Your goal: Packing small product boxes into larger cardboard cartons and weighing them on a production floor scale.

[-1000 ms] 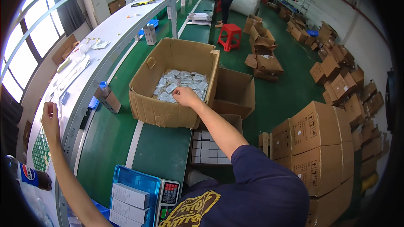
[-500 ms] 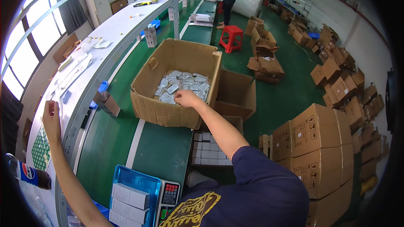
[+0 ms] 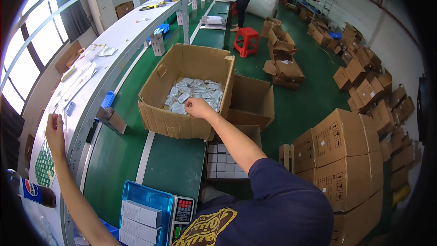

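Inside an open cardboard box (image 3: 175, 125), my right hand (image 3: 199, 108) is just above a layer of small clear bags (image 3: 196, 90) with whitish contents. Its fingers are pinched together, and whatever is between them is too small to make out. Far to the left, my left hand (image 3: 55, 133) hovers by the edge of the white shelf (image 3: 109, 41), fingers curled together. Anything in that hand is hidden. Close by it lie a patch of small green pieces (image 3: 44, 167) and a small blue-grey item (image 3: 69, 108).
A blue tray (image 3: 148, 192) with white cartons (image 3: 141, 213) and a scale keypad (image 3: 184, 210) are in front of me. A cola bottle (image 3: 35, 192) lies left. Right are stacked cartons (image 3: 339, 173) and an open box (image 3: 250, 100). A red stool (image 3: 246, 42) and a person (image 3: 241, 0) are farther off.
The whole view has shifted a little, with the box slightly farther left in it. Both hands keep nearly the same places and the same closed shape.
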Demonstrator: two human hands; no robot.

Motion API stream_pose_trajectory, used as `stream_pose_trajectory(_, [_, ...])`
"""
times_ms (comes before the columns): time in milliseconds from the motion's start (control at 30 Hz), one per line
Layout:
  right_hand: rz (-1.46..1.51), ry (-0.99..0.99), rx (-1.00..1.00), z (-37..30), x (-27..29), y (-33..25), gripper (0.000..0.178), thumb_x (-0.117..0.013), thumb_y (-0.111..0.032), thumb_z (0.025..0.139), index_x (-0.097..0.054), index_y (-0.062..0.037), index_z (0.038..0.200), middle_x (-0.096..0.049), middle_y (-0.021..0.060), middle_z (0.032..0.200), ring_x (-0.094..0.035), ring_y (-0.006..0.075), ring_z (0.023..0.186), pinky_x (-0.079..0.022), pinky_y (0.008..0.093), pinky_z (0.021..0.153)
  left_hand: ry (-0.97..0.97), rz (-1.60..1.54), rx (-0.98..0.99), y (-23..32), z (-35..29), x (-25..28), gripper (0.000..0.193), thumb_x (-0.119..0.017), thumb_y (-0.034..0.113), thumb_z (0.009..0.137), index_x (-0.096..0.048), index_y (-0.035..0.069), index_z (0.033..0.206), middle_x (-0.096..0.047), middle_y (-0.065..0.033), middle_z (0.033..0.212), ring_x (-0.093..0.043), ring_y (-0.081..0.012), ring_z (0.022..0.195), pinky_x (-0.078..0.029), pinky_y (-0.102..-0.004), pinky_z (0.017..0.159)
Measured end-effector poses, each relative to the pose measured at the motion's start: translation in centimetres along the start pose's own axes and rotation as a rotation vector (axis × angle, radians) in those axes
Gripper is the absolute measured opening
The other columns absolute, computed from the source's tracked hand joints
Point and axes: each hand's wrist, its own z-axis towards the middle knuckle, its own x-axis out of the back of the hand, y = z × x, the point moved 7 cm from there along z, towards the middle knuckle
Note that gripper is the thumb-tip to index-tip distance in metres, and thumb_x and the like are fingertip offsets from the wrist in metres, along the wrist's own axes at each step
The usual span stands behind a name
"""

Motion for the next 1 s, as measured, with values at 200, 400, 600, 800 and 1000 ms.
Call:
stream_pose_trajectory(200, [0.025, -0.002, -0.037, 0.3, -0.2, 0.7, 0.021, -0.063, -0.020, 0.078, -0.067, -0.0014, 0.087, -0.069, 0.0116, 0.078, -0.068, 0.0220, 0.070, -0.052, 0.0336, 0.066, -0.011, -0.001, 0.005, -0.2, 0.0, -0.1, 0.022, -0.055, 0.024, 0.096, -0.055, 0.003, 0.090, -0.056, -0.0063, 0.074, -0.052, -0.0133, 0.070, -0.043, -0.0278, 0.069])
stream_pose_trajectory(400, [0.030, 0.018, -0.034, 0.3, 0.3, 0.5, 0.019, -0.063, -0.018, 0.078, -0.067, -0.0021, 0.088, -0.069, 0.0106, 0.077, -0.067, 0.0216, 0.068, -0.052, 0.0328, 0.065, -0.024, -0.005, 0.017, -0.8, 0.2, -0.2, 0.022, -0.054, 0.023, 0.096, -0.054, 0.002, 0.090, -0.056, -0.0059, 0.073, -0.051, -0.0131, 0.069, -0.043, -0.0277, 0.068])
stream_pose_trajectory(600, [0.068, 0.015, -0.056, 0.4, 0.3, 0.6, 0.019, -0.063, -0.019, 0.078, -0.067, -0.0027, 0.087, -0.069, 0.0099, 0.076, -0.067, 0.0206, 0.067, -0.052, 0.0322, 0.064, 0.003, -0.036, 0.009, -1.0, 0.2, -0.1, 0.021, -0.054, 0.021, 0.097, -0.053, 0.001, 0.090, -0.052, -0.0050, 0.072, -0.049, -0.0114, 0.068, -0.041, -0.0264, 0.066])
stream_pose_trajectory(800, [0.009, 0.047, 0.003, 0.7, 0.2, 1.1, 0.019, -0.063, -0.019, 0.078, -0.066, -0.0026, 0.088, -0.068, 0.0086, 0.073, -0.067, 0.0189, 0.066, -0.052, 0.0312, 0.062, -0.014, -0.038, 0.035, -0.7, -0.1, -0.4, 0.022, -0.054, 0.021, 0.097, -0.053, 0.000, 0.089, -0.051, -0.0051, 0.071, -0.049, -0.0115, 0.068, -0.041, -0.0268, 0.066])
stream_pose_trajectory(1000, [0.083, 0.020, -0.051, 0.7, 0.2, 1.2, 0.020, -0.063, -0.019, 0.078, -0.066, -0.0018, 0.088, -0.068, 0.0088, 0.073, -0.067, 0.0184, 0.065, -0.052, 0.0312, 0.060, 0.002, -0.035, 0.005, -1.1, 0.1, -0.2, 0.022, -0.053, 0.021, 0.096, -0.052, 0.000, 0.089, -0.050, -0.0043, 0.070, -0.048, -0.0116, 0.067, -0.041, -0.0271, 0.065])
